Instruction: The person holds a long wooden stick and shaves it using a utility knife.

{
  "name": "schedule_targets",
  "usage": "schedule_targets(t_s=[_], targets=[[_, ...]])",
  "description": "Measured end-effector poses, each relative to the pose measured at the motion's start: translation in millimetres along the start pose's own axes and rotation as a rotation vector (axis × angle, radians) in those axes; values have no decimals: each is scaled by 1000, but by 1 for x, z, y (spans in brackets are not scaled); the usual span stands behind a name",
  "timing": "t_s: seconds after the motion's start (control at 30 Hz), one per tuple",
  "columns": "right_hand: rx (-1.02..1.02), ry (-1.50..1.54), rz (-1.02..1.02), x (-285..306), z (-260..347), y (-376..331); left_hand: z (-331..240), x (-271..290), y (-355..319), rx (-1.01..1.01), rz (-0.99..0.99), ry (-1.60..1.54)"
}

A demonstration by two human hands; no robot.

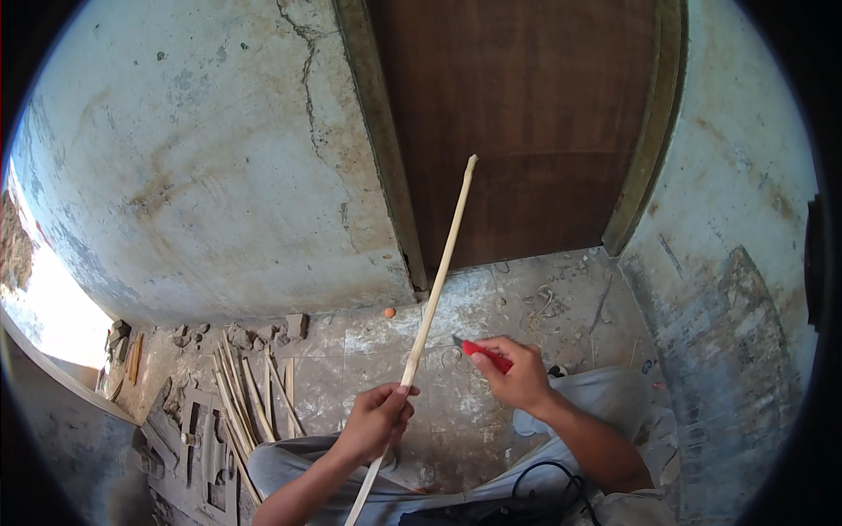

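The left hand (pixel 375 421) wraps its fingers around a long pale wooden stick (pixel 430 316) that slants up toward the brown wooden door (pixel 517 123). The right hand (pixel 517 375), just beside the stick, grips a red-handled knife (pixel 481 352). Further left, cut pale wooden strips (pixel 241 394) lie on the floor.

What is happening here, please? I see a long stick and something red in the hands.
A person sits on a tiled floor facing a brown wooden door. The left hand grips a long, thin, pale wooden stick, which points up and away toward the door. The right hand holds a red-handled knife with its blade tip close to the stick, but not touching it. More pale sticks lie on the floor to the left, and curled shavings lie near the door.
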State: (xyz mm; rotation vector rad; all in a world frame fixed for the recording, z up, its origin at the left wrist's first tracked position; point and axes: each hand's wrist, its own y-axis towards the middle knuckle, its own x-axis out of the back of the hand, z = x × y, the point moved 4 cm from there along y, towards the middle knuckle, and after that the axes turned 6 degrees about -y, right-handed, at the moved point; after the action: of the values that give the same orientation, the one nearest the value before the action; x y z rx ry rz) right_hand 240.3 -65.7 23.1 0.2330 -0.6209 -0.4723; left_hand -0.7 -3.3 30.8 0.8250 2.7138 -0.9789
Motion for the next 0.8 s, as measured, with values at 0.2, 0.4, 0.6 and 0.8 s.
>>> schedule_targets(t_s=[0.2,0.4,0.6,0.8], targets=[[52,7,54,-26,3,-1,9,3,23,-71,6,63],[99,-31,93,-24,3,5,18,-2,24,-136,6,84],[192,-114,63,-20,7,3,24,-4,24,-38,75,94],[196,-178,102,-19,8,-3,26,-9,27,-1,-4,69]])
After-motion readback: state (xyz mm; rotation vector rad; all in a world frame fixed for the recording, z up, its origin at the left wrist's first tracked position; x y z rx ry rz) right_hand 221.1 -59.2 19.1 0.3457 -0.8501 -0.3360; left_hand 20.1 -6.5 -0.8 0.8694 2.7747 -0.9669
